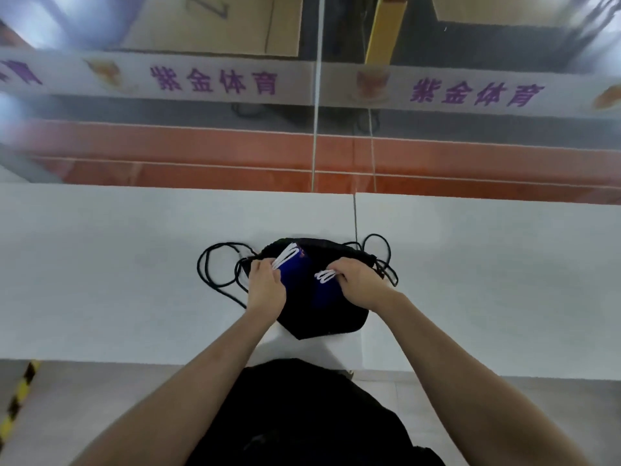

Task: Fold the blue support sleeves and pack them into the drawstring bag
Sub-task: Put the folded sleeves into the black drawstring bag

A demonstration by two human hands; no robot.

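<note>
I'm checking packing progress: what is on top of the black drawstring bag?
Two blue support sleeves with white stripes lie on the drawstring bag, the left hand and right hand holding them. The bag's inside is hidden.

white banner (302, 79) reading 紫金体育 twice, cardboard (208, 25) marked "7"

Bright, even indoor light. White worktop (100, 264) reads clean w/ only soft, faint shadows under the forearms and bag (332, 314). Hazy glare blooms at upper left, beyond the worktop's far edge. Strong wide-angle bend: banner (215, 80) and floor lines above the worktop curve and smear twd the edges. Overall soft, slight motion blur; bag's black fabric loses detail.
</note>
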